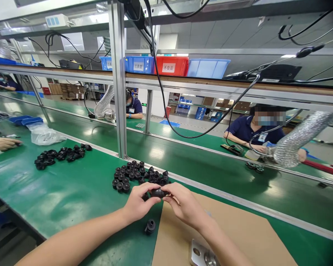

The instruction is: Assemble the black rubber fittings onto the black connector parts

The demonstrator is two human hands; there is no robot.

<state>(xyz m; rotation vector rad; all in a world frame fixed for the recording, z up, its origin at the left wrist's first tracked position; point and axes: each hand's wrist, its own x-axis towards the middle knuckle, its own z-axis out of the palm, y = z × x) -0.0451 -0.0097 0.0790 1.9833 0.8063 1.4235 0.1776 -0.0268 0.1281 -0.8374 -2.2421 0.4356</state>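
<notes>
Holding black part [158, 193] between left grip [139, 202] and right grip [184, 202], both closed around it, over table [80, 195] at edge of brown sheet [238, 225]. Beyond: clustered black pieces [138, 175]. Nearer: single black fitting [150, 226].

A small, rounded black part [157, 193] lies roughly level, gripped at its 2 ends by the left hand [140, 201] and right hand [183, 203]. It seems ridged, though it is partly covered.

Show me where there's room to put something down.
Green tabletop lies bare between the far-left black pile and the left arm; brown cardboard lies bare right of the right arm. It's crowded with black parts just beyond the left hand.
</notes>
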